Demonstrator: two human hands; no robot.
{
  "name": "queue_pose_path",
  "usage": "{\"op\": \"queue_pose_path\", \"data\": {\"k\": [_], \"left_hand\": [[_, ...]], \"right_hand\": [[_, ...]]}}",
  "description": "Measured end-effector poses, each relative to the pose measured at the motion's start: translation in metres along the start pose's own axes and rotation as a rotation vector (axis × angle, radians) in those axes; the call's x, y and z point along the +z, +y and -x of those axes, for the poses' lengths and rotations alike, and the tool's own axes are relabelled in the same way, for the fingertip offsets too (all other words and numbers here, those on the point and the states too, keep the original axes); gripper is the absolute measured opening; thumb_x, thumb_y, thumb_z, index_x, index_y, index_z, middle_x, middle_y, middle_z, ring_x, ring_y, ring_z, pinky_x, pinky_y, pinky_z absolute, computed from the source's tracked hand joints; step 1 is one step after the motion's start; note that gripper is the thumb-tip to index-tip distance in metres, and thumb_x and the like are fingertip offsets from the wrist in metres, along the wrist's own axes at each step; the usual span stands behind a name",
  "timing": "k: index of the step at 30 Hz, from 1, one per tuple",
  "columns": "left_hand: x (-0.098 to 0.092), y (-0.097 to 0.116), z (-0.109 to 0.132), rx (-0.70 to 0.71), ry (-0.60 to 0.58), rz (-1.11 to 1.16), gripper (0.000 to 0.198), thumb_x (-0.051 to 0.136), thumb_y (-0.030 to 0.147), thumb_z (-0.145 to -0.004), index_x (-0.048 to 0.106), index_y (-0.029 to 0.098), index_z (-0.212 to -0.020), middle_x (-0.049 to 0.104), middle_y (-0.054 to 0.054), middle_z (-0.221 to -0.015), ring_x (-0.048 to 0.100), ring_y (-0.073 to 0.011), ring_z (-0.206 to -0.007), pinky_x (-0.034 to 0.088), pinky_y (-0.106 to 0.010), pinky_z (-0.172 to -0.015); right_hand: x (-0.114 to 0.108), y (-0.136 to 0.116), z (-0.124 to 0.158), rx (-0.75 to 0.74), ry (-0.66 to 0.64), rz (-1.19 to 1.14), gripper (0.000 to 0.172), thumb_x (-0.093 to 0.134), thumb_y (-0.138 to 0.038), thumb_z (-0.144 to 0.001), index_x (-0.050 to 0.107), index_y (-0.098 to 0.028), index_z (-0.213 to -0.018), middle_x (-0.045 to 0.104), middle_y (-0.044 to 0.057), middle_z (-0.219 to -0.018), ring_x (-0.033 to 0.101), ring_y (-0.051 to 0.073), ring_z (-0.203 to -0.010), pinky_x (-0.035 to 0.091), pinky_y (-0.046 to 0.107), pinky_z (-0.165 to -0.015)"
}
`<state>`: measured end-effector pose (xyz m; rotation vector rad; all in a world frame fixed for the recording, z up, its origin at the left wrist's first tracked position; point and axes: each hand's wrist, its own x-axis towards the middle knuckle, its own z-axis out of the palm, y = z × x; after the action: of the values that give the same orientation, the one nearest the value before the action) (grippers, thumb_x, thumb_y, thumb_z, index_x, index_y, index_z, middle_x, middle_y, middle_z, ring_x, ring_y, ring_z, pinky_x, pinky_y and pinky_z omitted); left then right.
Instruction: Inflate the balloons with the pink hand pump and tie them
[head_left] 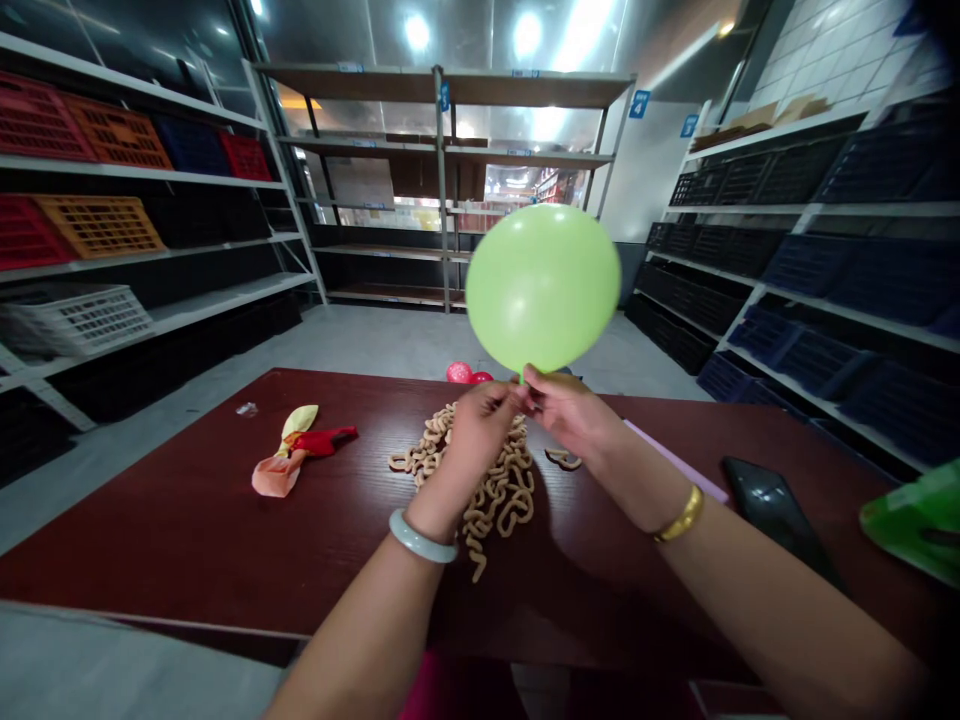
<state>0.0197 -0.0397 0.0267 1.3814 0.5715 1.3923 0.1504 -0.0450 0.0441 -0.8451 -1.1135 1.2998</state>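
Note:
An inflated light-green balloon point(542, 287) floats upright above the dark red table point(187, 520). My left hand point(480, 420) and my right hand point(564, 408) meet at its neck, both with fingers pinched on the neck just under the balloon. Beneath my hands lies a pile of tan clip-like pieces point(491, 480) on the table. My left wrist wears a pale bangle, my right wrist a gold one.
Limp uninflated balloons point(296, 450) lie at the table's left. A black phone point(772, 505) and a pink strip point(675, 460) lie at the right, a green object point(915, 520) at the right edge. Red balloons point(465, 374) sit behind the table. Shelves with crates line the room.

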Motion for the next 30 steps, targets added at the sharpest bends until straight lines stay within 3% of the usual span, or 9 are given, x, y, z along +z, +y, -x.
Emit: {"op": "queue_pose_path", "data": {"k": [4, 7, 10, 14, 17, 20, 23, 26, 30], "left_hand": [[-0.027, 0.013, -0.013, -0.066, 0.165, 0.345, 0.021, 0.069, 0.029, -0.076, 0.061, 0.015, -0.064, 0.042, 0.003, -0.053, 0.038, -0.0074, -0.046, 0.023, -0.019, -0.041], [-0.049, 0.018, -0.022, -0.060, 0.329, 0.552, 0.015, 0.069, 0.021, -0.072, 0.056, 0.015, -0.066, 0.039, 0.005, -0.055, 0.038, -0.0058, -0.045, 0.020, -0.017, -0.038], [-0.064, 0.019, -0.028, -0.047, 0.456, 0.573, 0.013, 0.066, 0.016, -0.074, 0.055, 0.015, -0.066, 0.038, 0.005, -0.054, 0.035, -0.0050, -0.043, 0.020, -0.017, -0.036], [-0.068, 0.014, -0.029, -0.014, 0.500, 0.505, 0.015, 0.066, 0.020, -0.077, 0.056, 0.014, -0.068, 0.041, 0.005, -0.056, 0.036, -0.0047, -0.044, 0.020, -0.017, -0.036], [-0.066, 0.010, -0.028, 0.003, 0.491, 0.465, 0.019, 0.070, 0.025, -0.075, 0.057, 0.014, -0.068, 0.042, 0.005, -0.056, 0.037, -0.0048, -0.044, 0.021, -0.016, -0.036], [-0.065, 0.007, -0.028, 0.009, 0.509, 0.457, 0.020, 0.072, 0.027, -0.073, 0.057, 0.014, -0.068, 0.041, 0.005, -0.056, 0.037, -0.0047, -0.045, 0.020, -0.016, -0.037], [-0.066, 0.006, -0.030, 0.020, 0.532, 0.454, 0.021, 0.074, 0.027, -0.070, 0.058, 0.013, -0.069, 0.042, 0.005, -0.056, 0.038, -0.0050, -0.046, 0.019, -0.016, -0.036], [-0.067, 0.005, -0.030, 0.038, 0.530, 0.455, 0.021, 0.075, 0.026, -0.068, 0.058, 0.013, -0.070, 0.043, 0.005, -0.057, 0.038, -0.0052, -0.046, 0.019, -0.016, -0.037], [-0.066, 0.003, -0.030, 0.022, 0.524, 0.463, 0.023, 0.076, 0.027, -0.068, 0.058, 0.013, -0.070, 0.044, 0.005, -0.057, 0.037, -0.0049, -0.046, 0.019, -0.016, -0.037]], "right_hand": [[0.022, 0.001, -0.018, -0.020, -0.188, 0.166, 0.030, 0.065, -0.047, -0.080, 0.066, -0.018, -0.086, 0.069, 0.006, -0.090, 0.062, 0.019, -0.087, 0.049, 0.035, -0.080], [0.026, 0.009, -0.030, -0.073, -0.269, 0.713, 0.024, 0.061, -0.038, -0.085, 0.070, -0.017, -0.093, 0.071, 0.005, -0.094, 0.063, 0.018, -0.088, 0.047, 0.030, -0.078], [0.029, 0.025, -0.035, -0.090, -0.323, 1.225, 0.019, 0.064, -0.033, -0.084, 0.073, -0.020, -0.094, 0.072, 0.004, -0.093, 0.064, 0.018, -0.086, 0.046, 0.029, -0.077], [0.045, 0.047, -0.031, -0.102, -0.296, 1.381, 0.025, 0.074, -0.037, -0.073, 0.074, -0.020, -0.090, 0.071, 0.011, -0.101, 0.060, 0.029, -0.102, 0.042, 0.039, -0.088], [0.055, 0.055, -0.029, -0.090, -0.257, 1.439, 0.023, 0.077, -0.030, -0.069, 0.073, -0.015, -0.086, 0.068, 0.017, -0.109, 0.055, 0.034, -0.112, 0.038, 0.043, -0.094], [0.050, 0.048, -0.033, -0.047, -0.222, 1.415, 0.015, 0.067, -0.024, -0.078, 0.073, -0.014, -0.086, 0.072, 0.015, -0.099, 0.063, 0.029, -0.098, 0.043, 0.038, -0.085], [0.033, 0.029, -0.039, -0.045, -0.218, 1.289, 0.029, 0.053, -0.037, -0.090, 0.073, -0.017, -0.094, 0.074, 0.006, -0.087, 0.066, 0.021, -0.080, 0.047, 0.030, -0.071], [0.015, 0.006, -0.042, -0.079, -0.185, 0.812, 0.033, 0.057, -0.044, -0.087, 0.074, -0.016, -0.091, 0.073, 0.005, -0.086, 0.066, 0.019, -0.083, 0.049, 0.030, -0.075], [0.003, -0.015, -0.045, -0.052, -0.166, 0.210, 0.023, 0.073, -0.036, -0.076, 0.073, -0.016, -0.087, 0.072, 0.009, -0.097, 0.065, 0.019, -0.090, 0.051, 0.036, -0.085]]}}
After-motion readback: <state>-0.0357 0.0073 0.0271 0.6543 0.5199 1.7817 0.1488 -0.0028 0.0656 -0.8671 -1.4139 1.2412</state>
